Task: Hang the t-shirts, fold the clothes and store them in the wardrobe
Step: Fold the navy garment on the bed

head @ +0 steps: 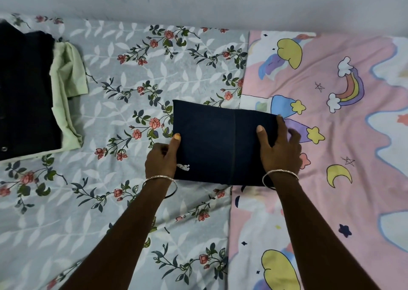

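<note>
**Folded navy garment gripped at both sides**

The left hand (162, 157) and right hand (280, 148) are clamped on opposite edges of a folded navy garment (216, 144), which is laid flat between them across two bedsheets (110, 113). Stacked clothes (26, 91) are seen well left of the left hand.

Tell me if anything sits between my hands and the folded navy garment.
Nothing visible: the left hand and right hand grip the folded navy garment by its side edges. The wardrobe is out of view.

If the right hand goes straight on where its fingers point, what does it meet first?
Probably only the pink cartoon sheet ahead of the right hand, which grips the folded navy cloth; then the wall. Depth is hard to judge.
</note>
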